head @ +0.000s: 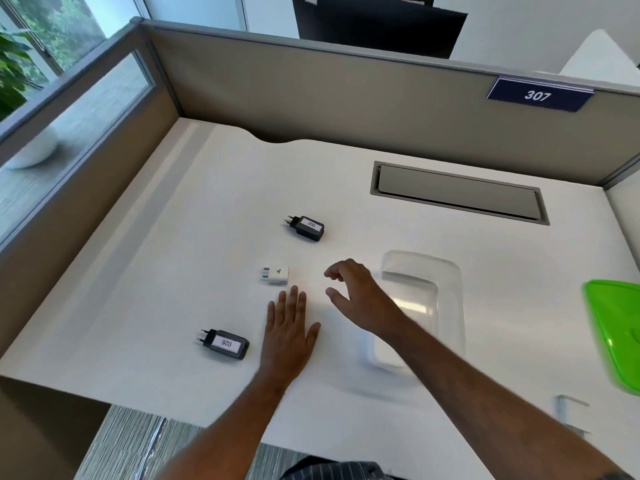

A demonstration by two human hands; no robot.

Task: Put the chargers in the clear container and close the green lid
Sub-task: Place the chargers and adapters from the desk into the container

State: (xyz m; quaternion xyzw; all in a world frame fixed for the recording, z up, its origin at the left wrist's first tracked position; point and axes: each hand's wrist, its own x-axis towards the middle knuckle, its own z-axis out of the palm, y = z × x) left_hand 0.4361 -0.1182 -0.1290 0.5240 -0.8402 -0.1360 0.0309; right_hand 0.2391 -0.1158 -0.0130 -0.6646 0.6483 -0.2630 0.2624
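Observation:
Three chargers lie on the white desk [173, 237]. A black charger labelled 002 [306, 228] lies farthest back. A small white charger [275, 275] lies in the middle. A black charger labelled 026 [225, 344] lies near the front left. The clear container [446, 299] stands open to the right, with nothing visible inside it. The green lid [616, 334] lies at the far right edge. My left hand [289, 327] rests flat on the desk just below the white charger. My right hand [356, 292] hovers between that charger and the container, fingers curled apart, holding nothing.
Beige partition walls [311, 91] enclose the desk at the back and left. A grey cable hatch [457, 192] sits recessed at the back right. A blue sign reading 307 [538, 95] hangs on the rear partition. The desk's front edge runs just below my forearms.

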